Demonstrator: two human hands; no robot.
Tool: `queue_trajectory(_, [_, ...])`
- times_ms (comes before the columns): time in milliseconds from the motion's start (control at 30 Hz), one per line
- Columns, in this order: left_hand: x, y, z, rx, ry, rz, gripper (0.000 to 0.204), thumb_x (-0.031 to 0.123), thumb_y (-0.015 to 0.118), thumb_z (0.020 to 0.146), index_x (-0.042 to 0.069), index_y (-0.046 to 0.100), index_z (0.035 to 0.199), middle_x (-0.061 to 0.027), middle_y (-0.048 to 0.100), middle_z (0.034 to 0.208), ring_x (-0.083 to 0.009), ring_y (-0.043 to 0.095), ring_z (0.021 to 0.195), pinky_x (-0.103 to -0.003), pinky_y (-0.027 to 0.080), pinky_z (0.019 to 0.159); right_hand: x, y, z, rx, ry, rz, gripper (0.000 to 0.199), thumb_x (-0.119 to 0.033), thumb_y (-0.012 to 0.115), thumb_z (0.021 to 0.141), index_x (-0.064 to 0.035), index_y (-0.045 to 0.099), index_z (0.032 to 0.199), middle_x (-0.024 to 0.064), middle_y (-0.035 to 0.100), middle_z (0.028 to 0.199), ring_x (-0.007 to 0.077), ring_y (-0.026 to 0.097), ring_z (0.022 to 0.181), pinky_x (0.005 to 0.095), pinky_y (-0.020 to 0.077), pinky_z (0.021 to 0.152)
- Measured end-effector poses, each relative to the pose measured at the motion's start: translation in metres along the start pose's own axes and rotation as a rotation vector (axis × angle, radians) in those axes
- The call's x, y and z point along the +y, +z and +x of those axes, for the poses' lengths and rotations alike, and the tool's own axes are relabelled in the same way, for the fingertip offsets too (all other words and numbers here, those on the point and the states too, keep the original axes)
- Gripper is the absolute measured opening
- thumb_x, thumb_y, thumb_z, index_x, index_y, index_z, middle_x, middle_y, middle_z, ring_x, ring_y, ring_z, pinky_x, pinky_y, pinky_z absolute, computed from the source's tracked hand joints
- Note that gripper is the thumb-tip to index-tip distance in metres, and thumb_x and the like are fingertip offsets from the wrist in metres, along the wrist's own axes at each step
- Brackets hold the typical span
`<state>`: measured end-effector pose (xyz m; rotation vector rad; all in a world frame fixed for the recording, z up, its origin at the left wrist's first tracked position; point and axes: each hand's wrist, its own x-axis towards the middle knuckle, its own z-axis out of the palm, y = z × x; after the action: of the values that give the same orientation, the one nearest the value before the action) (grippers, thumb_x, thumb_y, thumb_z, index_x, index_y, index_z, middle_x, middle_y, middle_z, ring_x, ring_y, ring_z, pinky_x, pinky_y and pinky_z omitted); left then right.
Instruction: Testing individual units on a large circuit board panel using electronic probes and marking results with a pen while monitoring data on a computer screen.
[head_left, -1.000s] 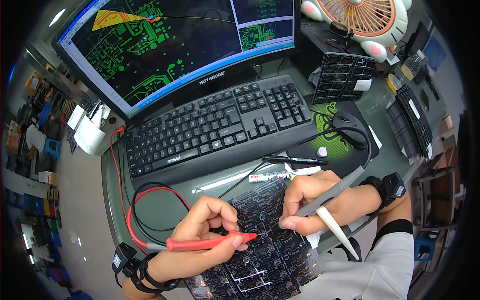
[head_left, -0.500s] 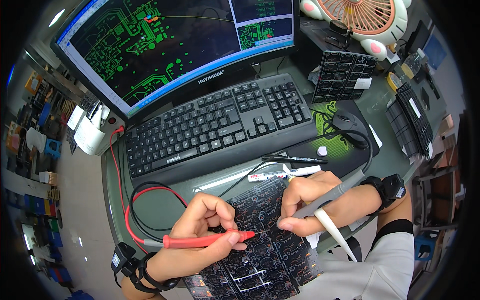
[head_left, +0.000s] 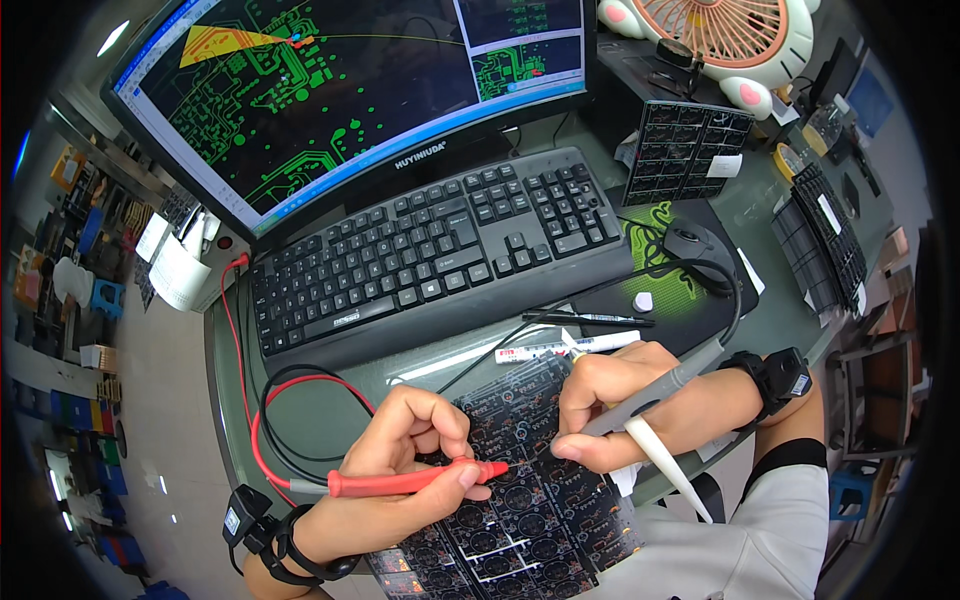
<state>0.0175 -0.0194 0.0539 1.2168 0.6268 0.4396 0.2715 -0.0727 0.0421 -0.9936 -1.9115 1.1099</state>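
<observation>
A red test probe (head_left: 400, 482) is pinched in my left hand (head_left: 415, 440), its tip pointing right at the black circuit board panel (head_left: 540, 505). My right hand (head_left: 620, 405) is closed around a grey test probe (head_left: 650, 398) that slants down-left, its thin tip close to the red one over the board. Whether either tip touches the board I cannot tell. From beneath my right hand sticks out a white tapered stick (head_left: 668, 470), apparently held too. Small components and round outlines cover the panel, which lies tilted at the table's near edge; my hands hide parts of it.
Behind my hands lie a white marker (head_left: 530, 352), a black pen (head_left: 600, 320) and a black keyboard (head_left: 430, 255). The monitor (head_left: 330, 100) shows a green board layout. A mouse (head_left: 700, 258) rests on the right. Red and black leads (head_left: 268, 430) loop at left.
A yellow-orange wedge has appeared on the monitor's layout. My right hand and the grey probe have shifted very slightly; my left hand stays in place.
</observation>
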Motion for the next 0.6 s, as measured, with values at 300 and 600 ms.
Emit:
queue_trajectory(300, [0.008, 0.003, -0.001, -0.002, -0.038, -0.032, 0.03, -0.001, 0.061, 0.088, 0.004, 0.038, 0.105, -0.0078, 0.046, 0.096, -0.0136, 0.058, 0.087, -0.041, 0.062, 0.079, -0.001, 0.001, -0.001, 0.008, -0.023, -0.001, 0.024, -0.017, 0.074, 0.085, -0.0078, 0.053, 0.081, 0.0005, 0.062, 0.069, 0.0114, 0.059, 0.056, 0.0252, 0.0442, 0.048])
queue_trajectory(600, [-0.001, 0.027, -0.023, 0.259, 0.024, -0.065, 0.026, -0.001, 0.056, 0.09, 0.005, 0.035, 0.104, -0.0077, 0.043, 0.097, -0.0126, 0.058, 0.085, -0.042, 0.061, 0.081, -0.004, 0.0, 0.003, 0.025, -0.026, -0.012, 0.023, -0.016, 0.074, 0.084, -0.0077, 0.054, 0.08, 0.0005, 0.061, 0.068, 0.0117, 0.058, 0.054, 0.0261, 0.0438, 0.048])
